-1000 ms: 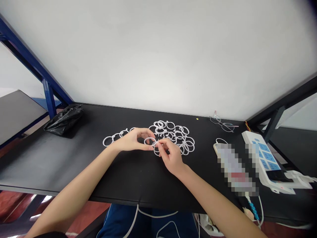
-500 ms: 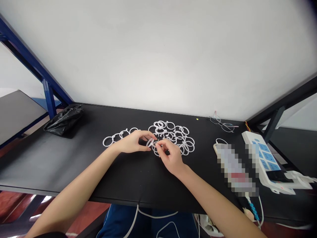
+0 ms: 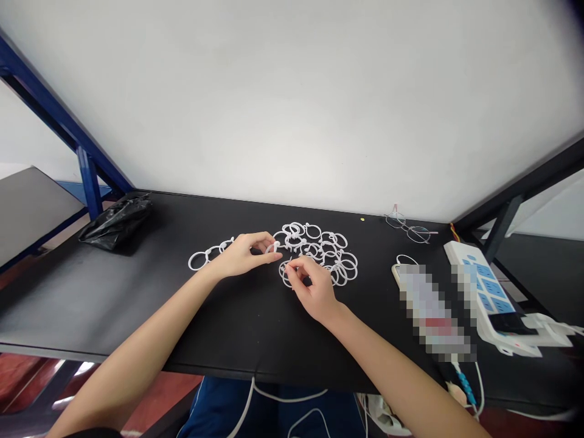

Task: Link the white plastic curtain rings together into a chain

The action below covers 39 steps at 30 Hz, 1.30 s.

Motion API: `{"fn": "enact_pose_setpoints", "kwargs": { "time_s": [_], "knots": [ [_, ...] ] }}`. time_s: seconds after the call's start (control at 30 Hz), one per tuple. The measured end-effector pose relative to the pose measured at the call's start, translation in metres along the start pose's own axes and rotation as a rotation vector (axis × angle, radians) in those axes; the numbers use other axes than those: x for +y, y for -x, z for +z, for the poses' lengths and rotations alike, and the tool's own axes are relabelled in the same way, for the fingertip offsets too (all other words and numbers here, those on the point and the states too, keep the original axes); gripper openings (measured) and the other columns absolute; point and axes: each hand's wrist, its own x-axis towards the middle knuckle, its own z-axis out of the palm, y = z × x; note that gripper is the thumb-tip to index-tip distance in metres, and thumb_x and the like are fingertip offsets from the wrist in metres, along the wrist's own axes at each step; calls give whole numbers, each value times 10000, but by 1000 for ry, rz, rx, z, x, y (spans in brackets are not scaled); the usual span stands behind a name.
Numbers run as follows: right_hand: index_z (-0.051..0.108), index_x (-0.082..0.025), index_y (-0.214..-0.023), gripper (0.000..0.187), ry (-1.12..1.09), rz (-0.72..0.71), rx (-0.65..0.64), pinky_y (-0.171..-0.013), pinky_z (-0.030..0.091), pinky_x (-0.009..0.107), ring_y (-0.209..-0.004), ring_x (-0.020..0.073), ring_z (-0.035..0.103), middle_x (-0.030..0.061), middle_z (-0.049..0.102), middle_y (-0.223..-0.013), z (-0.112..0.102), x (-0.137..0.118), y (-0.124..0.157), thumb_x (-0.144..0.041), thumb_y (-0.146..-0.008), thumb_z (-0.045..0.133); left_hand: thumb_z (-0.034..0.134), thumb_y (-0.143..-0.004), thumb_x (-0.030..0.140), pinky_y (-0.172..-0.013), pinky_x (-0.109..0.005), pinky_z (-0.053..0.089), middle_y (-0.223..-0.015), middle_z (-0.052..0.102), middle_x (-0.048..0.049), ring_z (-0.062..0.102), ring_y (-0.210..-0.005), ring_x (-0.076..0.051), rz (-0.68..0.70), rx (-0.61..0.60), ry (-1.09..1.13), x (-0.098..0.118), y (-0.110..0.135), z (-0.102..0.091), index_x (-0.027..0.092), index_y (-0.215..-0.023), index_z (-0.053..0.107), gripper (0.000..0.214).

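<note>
1. First ring (image 3: pixel 271 248) sits in the left hand (image 3: pixel 252 251), at the near left of the heap. Thumb and fingers part-curled around it, gap toward the right; looks lightly held, though the contact itself is partly hidden. I'd take it by the plain rim, so the knob stays visible.
2. Second ring (image 3: pixel 280 272) is at the right hand (image 3: pixel 312 281). Thumb and index tips brought together at its rim; reads as a pinch on it. Exactly what's between the tips: too small to tell from here.
3. Handling, my view: steady with one hand, make small turns with the other. Light pinch; thin rims would likely twist under a hard squeeze. Work a little nearer the body, or the neighbours may snag.
4. Looks: white, slim, round, each apparently with a small knob on the rim. Smooth, probably plastic.
5. Heap of rings (image 3: pixel 329 250) just beyond and right: overlapping, lying every which way. Row of rings (image 3: pixel 207 255) left of the left wrist, touching end to end, partly covered by that hand.
6. All on the black table (image 3: pixel 246 328). Further out: black bag (image 3: pixel 116 222) left; glasses (image 3: pixel 417 234), phone (image 3: pixel 433 310), power strip (image 3: pixel 490 292) right.
</note>
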Motion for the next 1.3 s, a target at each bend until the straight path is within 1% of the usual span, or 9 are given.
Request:
{"fn": "enact_pose_setpoints", "kwargs": {
  "time_s": [0.2, 0.43, 0.5, 0.6, 0.67, 0.8, 1.0, 1.3],
  "knots": [
    [564, -210, -832, 108, 11, 12, -5, -562, 444, 253, -527, 109, 517, -33, 545, -625, 0, 0, 1, -196, -925, 510, 580, -855, 522, -712, -248, 461, -857, 641, -8, 564, -757, -139, 29, 28, -75, -1, -1, -2, 185, -929, 624, 347],
    [567, -213, -835, 118, 16, 7, -3, -556, 453, 256, -534, 111, 521, -22, 565, -648, 0, -1, -1, -208, -931, 499, 502, -901, 514, -701, -267, 444, -881, 648, -10, 550, -750, -151, 61, 51, -252, -8, -1, -2, 202, -922, 629, 338],
    [566, -212, -833, 116, 16, 2, 0, -555, 452, 253, -536, 110, 520, -23, 565, -649, 0, -1, -1, -201, -929, 503, 488, -911, 487, -736, -288, 450, -879, 645, -22, 560, -774, -168, 77, 80, -328, -11, -1, -1, 201, -918, 622, 316],
    [565, -212, -833, 114, 15, 6, -5, -557, 452, 253, -537, 111, 521, -24, 562, -646, 0, -1, 0, -194, -929, 505, 504, -904, 431, -799, -341, 448, -850, 636, -48, 558, -820, -209, 76, 171, -506, -16, -3, 0, 192, -909, 621, 266],
    [564, -211, -832, 115, 15, 8, -9, -559, 453, 253, -536, 110, 522, -25, 560, -641, 0, 0, 0, -194, -929, 505, 506, -901, 392, -801, -358, 444, -840, 632, -61, 550, -828, -225, 59, 208, -607, -20, -3, 0, 186, -907, 624, 238],
    [562, -212, -819, 129, 19, 16, -13, -555, 455, 254, -528, 110, 526, -29, 556, -625, 0, 0, 0, -207, -932, 501, 470, -917, 338, -771, -363, 428, -845, 635, -69, 544, -827, -234, 47, 193, -721, -24, -4, 1, 181, -900, 627, 222],
    [566, -214, -811, 136, 29, 19, -11, -553, 455, 255, -529, 113, 522, -26, 559, -624, 0, -1, 0, -214, -930, 499, 438, -930, 305, -762, -369, 419, -895, 642, -77, 551, -860, -247, 51, 162, -785, -27, -4, 1, 182, -919, 635, 232],
    [573, -212, -833, 114, 21, 6, -11, -561, 454, 253, -541, 112, 523, -25, 556, -637, 0, 0, 0, -197, -926, 510, 489, -888, 298, -786, -377, 424, -913, 647, -77, 569, -878, -248, 33, 222, -828, -26, -4, 0, 190, -880, 652, 196]
  ]
}}
